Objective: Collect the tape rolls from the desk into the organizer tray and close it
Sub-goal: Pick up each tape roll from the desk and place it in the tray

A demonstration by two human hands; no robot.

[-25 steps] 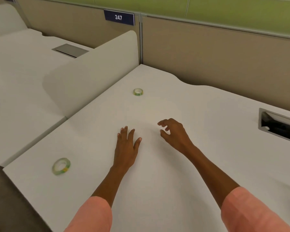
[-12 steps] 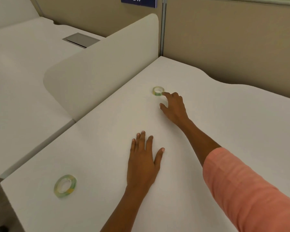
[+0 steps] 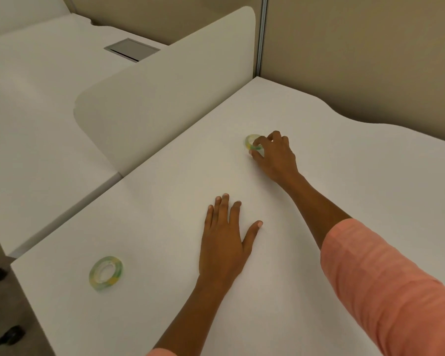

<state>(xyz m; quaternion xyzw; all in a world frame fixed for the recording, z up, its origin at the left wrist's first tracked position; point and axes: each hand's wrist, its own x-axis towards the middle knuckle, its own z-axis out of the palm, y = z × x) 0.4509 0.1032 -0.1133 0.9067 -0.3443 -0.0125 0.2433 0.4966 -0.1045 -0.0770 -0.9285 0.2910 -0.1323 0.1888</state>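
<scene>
Two green-and-yellow tape rolls are on the white desk [image 3: 344, 176]. The small far roll [image 3: 249, 141] sits near the desk's middle, and my right hand [image 3: 274, 155] is closed around it with the thumb and fingers pinching its rim; the fingers cover its right half. The larger near roll [image 3: 106, 273] lies flat near the desk's front left corner. My left hand [image 3: 226, 240] rests flat on the desk between the two rolls, fingers spread, holding nothing. No organizer tray is in view.
A white curved divider panel [image 3: 165, 98] stands along the desk's left edge, with a neighbouring desk [image 3: 23, 111] and its grey cable hatch [image 3: 131, 49] beyond. A beige partition wall [image 3: 370, 47] runs behind. Dark chair casters [image 3: 3, 337] sit on the floor at lower left.
My right hand reached forward to the far tape roll and closed its fingers on it. My left hand stayed flat on the desk. The camera moved closer and tilted down.
</scene>
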